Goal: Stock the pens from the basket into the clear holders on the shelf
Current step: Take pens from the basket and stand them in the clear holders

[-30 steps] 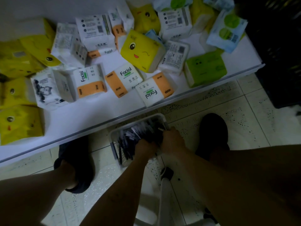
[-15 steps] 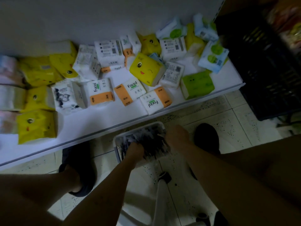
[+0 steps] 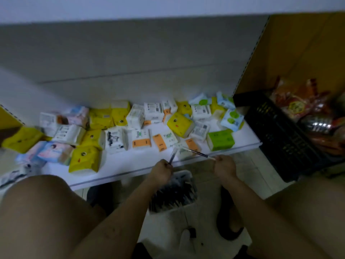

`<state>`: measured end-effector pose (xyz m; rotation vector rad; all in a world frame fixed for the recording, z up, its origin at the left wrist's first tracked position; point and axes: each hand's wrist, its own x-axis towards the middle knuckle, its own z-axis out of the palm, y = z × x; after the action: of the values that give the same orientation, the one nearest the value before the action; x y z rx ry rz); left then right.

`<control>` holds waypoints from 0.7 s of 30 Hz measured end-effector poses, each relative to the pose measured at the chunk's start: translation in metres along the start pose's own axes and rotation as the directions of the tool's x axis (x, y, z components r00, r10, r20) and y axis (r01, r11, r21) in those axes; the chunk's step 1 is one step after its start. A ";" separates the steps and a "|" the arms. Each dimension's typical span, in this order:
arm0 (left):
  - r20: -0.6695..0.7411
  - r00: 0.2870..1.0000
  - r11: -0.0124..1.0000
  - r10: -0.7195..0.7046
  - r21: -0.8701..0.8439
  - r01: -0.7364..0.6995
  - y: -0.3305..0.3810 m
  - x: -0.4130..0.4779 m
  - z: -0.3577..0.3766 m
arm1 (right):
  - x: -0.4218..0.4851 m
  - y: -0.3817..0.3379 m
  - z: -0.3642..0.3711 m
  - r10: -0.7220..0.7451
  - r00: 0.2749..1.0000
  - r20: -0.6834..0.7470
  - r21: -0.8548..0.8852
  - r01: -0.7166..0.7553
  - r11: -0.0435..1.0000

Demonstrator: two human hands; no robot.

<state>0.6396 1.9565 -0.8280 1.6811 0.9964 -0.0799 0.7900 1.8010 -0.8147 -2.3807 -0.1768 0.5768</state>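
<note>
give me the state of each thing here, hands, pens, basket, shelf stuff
left hand: shut on pen, raised above basket
right hand: shut on pen
left pen: held, tip up
right pen: held, pointing left over shelf edge
basket: on floor, full of pens
tissue packs: scattered on shelf

Tissue packs (image 3: 141, 128) crowd the back of the white shelf (image 3: 119, 163), only its front strip bare, and a black crate (image 3: 280, 139) blocks the right.
</note>
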 end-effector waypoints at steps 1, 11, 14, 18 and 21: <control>-0.022 0.999 0.999 0.038 -0.038 -0.039 0.010 -0.008 -0.005 | -0.010 -0.006 -0.005 0.011 1.000 -0.018 0.144 -0.008 0.990; -0.380 0.859 0.841 0.342 -0.284 -0.460 0.111 -0.102 -0.055 | -0.094 -0.088 -0.035 -0.302 0.885 0.353 0.857 -0.177 0.484; -0.463 0.812 0.789 0.354 -0.319 -0.526 0.135 -0.120 -0.073 | -0.118 -0.120 -0.050 -0.521 0.783 0.340 0.785 0.069 0.616; -0.463 0.760 0.760 0.456 -0.241 -0.603 0.169 -0.142 -0.103 | -0.140 -0.172 -0.072 -0.740 0.647 0.182 0.619 0.509 0.598; -0.479 0.672 0.705 0.565 -0.144 -0.695 0.197 -0.157 -0.128 | -0.142 -0.215 -0.092 -0.799 0.601 0.022 0.432 0.715 0.549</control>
<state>0.6109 1.9696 -0.5475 1.6807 0.5952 0.8970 0.7102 1.8727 -0.5635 -1.6011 -1.0581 0.3765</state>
